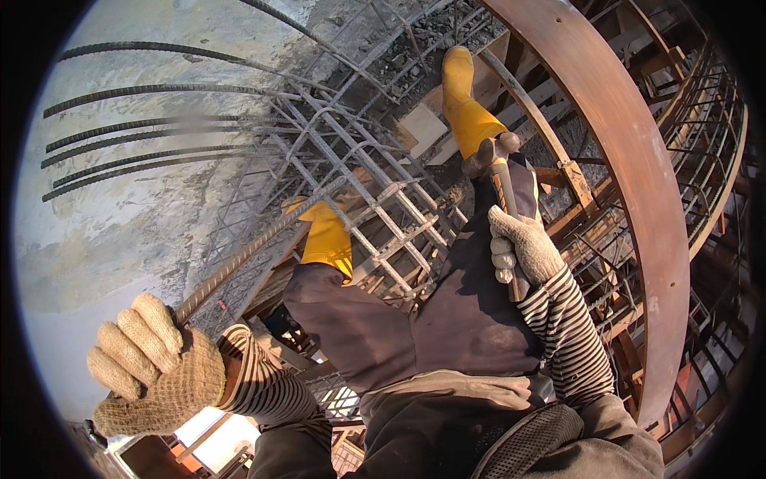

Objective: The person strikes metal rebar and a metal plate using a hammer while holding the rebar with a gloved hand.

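Observation:
In a knitted, cream-coloured work glove, my left hand [159,359] is closed around a ribbed steel rebar [251,251] at the lower left. The bar slants up and away from my fist toward the tied rebar cage [363,199] between my legs. My right hand [520,249], gloved the same way, grips a hammer [503,188] by its handle in front of my right thigh. Its metal head points away from me, near my right knee. My fingers cover part of the handle.
A pale concrete wall [152,120] with several projecting rebars [152,89] stands left. A curved brown board [630,160] arches along the right, with more rebar and timber [686,168] beyond. My yellow boots [471,112] stand amid rubble and openings in the framework.

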